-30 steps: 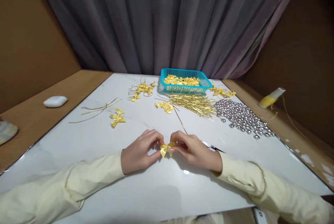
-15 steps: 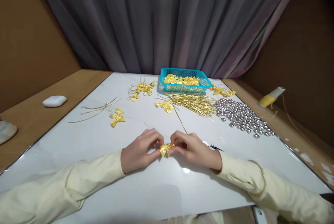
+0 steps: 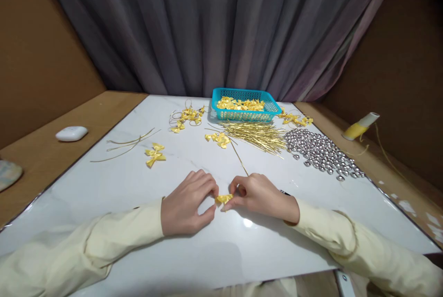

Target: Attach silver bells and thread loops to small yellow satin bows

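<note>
White tabletop (image 3: 187, 260) — gold wires (image 3: 256, 137), basket (image 3: 246, 115) beyond right hand (image 3: 261, 197) pinching bow (image 3: 225, 198).

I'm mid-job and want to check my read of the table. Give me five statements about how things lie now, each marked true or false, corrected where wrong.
1. The right hand has a yellow bow at its fingertips. True.
2. The gold strands lie on the near side of the teal basket. True.
3. The teal basket is filled with silver pieces. False: it holds small yellow bows; the silver pieces lie on the white table.
4. The white rounded case is on the white table. False: the case sits on the brown surface to its left.
5. The left thumb is pressed against the left index finger. False: a gap shows between them.
</note>
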The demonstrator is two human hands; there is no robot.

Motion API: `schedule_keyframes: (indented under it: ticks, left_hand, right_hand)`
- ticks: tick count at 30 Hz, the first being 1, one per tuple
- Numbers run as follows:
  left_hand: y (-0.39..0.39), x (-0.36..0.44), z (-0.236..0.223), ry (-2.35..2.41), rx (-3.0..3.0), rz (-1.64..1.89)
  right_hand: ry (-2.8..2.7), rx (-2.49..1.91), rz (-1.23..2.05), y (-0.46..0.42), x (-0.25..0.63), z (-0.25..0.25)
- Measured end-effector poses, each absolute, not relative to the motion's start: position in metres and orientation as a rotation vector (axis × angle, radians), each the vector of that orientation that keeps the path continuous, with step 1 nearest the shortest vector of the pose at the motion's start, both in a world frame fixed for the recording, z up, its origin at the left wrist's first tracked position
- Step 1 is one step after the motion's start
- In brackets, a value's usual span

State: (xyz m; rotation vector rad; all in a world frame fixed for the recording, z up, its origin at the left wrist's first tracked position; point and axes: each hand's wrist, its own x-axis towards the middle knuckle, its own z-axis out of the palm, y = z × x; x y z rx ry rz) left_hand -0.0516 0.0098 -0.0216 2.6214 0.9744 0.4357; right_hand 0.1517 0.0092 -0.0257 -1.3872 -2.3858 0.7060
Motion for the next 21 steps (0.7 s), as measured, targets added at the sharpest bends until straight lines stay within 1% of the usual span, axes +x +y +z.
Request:
schedule_keyframes:
  ticks: [5,9,21]
  left_hand:
    - [0.008,-0.050,-0.013,1.054,2.489,0.317]
    - [0.007,-0.045,-0.008,1.179,2.418,0.269]
    - [0.009,-0.043,-0.014,1.208,2.453,0.312]
  right_hand:
    - [-2.377,-1.521,0.742,0.005,0.153,-0.019]
    - [-2.365,-1.583,0.677,-0.001,0.151,-0.016]
    - [-2.377,-1.584,0.704,-0.001,0.151,-0.017]
